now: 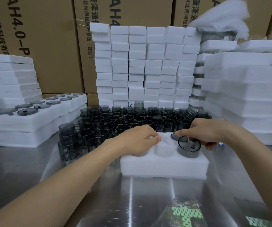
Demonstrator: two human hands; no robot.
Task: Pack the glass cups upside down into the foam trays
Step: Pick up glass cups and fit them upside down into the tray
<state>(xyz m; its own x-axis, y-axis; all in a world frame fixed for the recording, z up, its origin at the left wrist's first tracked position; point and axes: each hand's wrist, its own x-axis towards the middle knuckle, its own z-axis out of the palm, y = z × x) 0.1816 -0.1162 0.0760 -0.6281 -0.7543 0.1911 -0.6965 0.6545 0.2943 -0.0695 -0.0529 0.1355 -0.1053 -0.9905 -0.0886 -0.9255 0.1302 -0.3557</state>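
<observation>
A white foam tray (pixel 164 167) with round pockets lies on the steel table in front of me. A smoky grey glass cup (pixel 188 149) sits in its front right pocket, and my right hand (pixel 204 130) grips the cup's far rim and handle. Just behind it a flat dark cup bottom (pixel 174 136) shows in a back pocket. My left hand (pixel 139 139) rests palm down on the tray's left side, fingers curled over a pocket; what lies under it is hidden. Many loose grey cups (pixel 123 120) stand crowded behind the tray.
Stacks of white foam trays rise at the back (pixel 145 63), on the right (pixel 250 89) and on the left (pixel 10 76). Filled trays with dark lids (pixel 33 115) lie at the left. A plastic bag with green print (pixel 186 213) lies near the front edge.
</observation>
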